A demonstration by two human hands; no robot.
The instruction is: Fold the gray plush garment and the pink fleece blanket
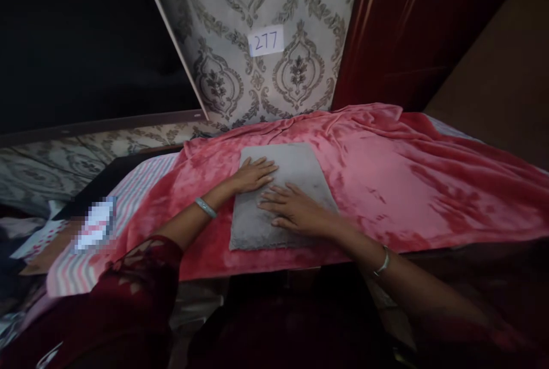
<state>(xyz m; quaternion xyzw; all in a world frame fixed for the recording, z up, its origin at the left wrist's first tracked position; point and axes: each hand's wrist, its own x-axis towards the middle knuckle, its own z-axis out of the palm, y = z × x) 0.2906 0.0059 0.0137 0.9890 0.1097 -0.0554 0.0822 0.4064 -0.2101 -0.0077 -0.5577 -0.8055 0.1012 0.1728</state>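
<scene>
Our left hand and right hand lie flat, fingers spread wide, gripping nothing, palms pressed on a grey folded cloth. The cloth sits directly beneath both palms, on a pink blanket spreading away to the right of our right hand. Beyond the fingertips, on the patterned wall, hangs a label reading 277.
</scene>
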